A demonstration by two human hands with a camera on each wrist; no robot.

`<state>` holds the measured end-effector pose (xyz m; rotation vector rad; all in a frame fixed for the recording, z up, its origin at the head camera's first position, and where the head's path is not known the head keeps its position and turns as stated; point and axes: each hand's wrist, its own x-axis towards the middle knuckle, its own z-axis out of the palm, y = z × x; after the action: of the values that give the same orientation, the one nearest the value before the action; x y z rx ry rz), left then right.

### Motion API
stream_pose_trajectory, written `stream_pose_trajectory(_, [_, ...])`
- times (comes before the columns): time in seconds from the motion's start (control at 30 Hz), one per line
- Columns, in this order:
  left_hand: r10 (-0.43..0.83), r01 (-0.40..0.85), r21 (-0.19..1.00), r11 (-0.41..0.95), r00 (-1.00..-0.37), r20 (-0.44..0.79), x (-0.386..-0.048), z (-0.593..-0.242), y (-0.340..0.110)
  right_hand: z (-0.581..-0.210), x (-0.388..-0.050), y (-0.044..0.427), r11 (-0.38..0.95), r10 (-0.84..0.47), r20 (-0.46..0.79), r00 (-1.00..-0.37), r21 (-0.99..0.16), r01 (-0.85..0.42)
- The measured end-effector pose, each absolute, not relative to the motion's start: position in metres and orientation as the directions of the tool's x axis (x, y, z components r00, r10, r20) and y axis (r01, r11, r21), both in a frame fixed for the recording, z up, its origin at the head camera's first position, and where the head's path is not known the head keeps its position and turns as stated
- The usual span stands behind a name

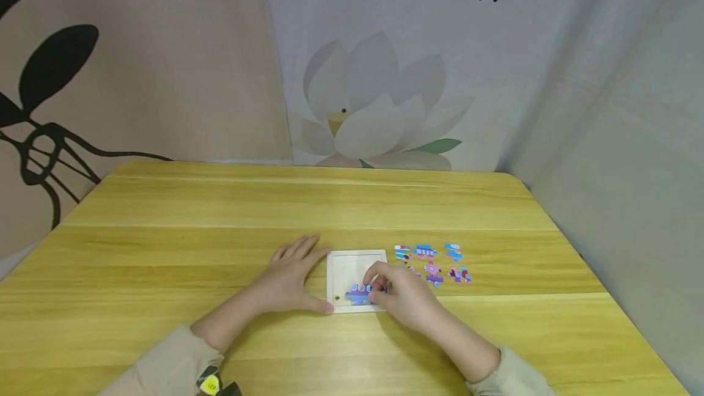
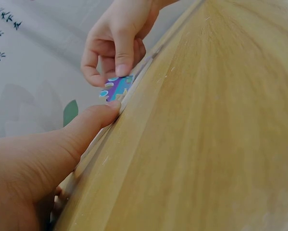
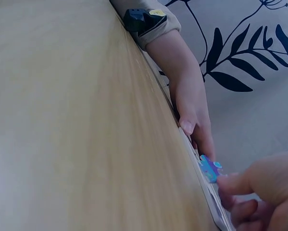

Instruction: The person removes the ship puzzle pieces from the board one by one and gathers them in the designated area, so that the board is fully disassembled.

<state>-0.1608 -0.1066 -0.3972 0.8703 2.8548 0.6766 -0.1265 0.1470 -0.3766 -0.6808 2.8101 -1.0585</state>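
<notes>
A small white square puzzle tray (image 1: 346,267) lies on the table. My left hand (image 1: 288,286) rests at its left side, fingers spread and straight, with the thumb at the lower left corner. Over the tray's lower part, my right hand (image 1: 406,298) pinches a purple and blue jigsaw piece (image 1: 359,295) between thumb and fingers. That jigsaw piece (image 2: 116,89) looks tilted up in the left wrist view. Its right part is hidden behind the fingertips, and I cannot tell whether it touches the tray floor.
Several loose jigsaw pieces (image 1: 425,251) lie right of the tray, some partly behind the right hand. A small brown spot (image 1: 337,298) shows inside the tray's lower left corner. The wooden table (image 1: 209,212) reaches back to a printed curtain (image 1: 385,78).
</notes>
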Motion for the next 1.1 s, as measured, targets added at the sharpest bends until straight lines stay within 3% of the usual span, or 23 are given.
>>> stream_pose_trajectory(0.4, [0.539,0.499,0.427,0.754,-0.842,0.031,-0.162,-0.398,-0.106,-0.371,-0.131,0.162,0.446,-0.415,0.023,-0.909,-0.866,-0.226])
stream_pose_trajectory(1.1, [0.539,0.489,0.443,0.751,-0.842,0.016,-0.161,-0.396,-0.107,-0.363,-0.127,0.209,0.392,-0.361,0.067,-0.930,-0.894,-0.216])
